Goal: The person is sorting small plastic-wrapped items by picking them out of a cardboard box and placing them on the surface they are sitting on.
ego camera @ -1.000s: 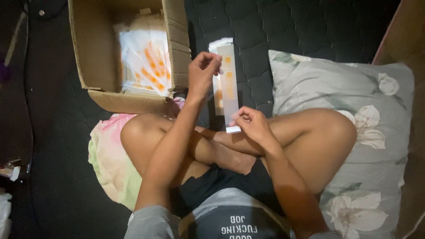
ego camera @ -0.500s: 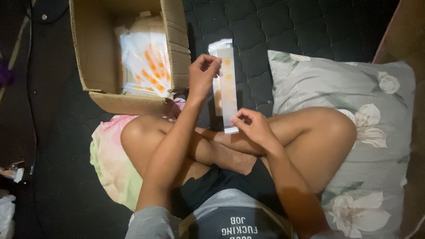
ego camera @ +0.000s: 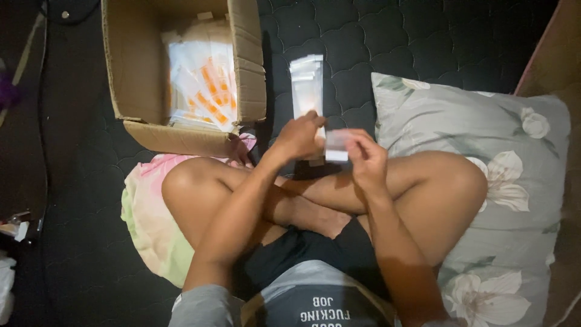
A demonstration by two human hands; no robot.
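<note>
Ahead of your hands: strip of clear sachets (ego camera: pixel 307 85) on the dark quilted mattress (ego camera: pixel 423 42). Left: open cardboard box (ego camera: pixel 248 66), wall close beside the strip. Right: floral pillow (ego camera: pixel 514 181). Open passage: bare mattress toward its far right corner.

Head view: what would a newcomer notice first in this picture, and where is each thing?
In the middle, the left hand and right hand hold a small white packet between them, above the person's crossed legs. Behind the hands a stack of clear sachets lies on the dark quilted mattress. At upper left an open cardboard box holds orange-and-white packets; a floral pillow lies at right.
</note>
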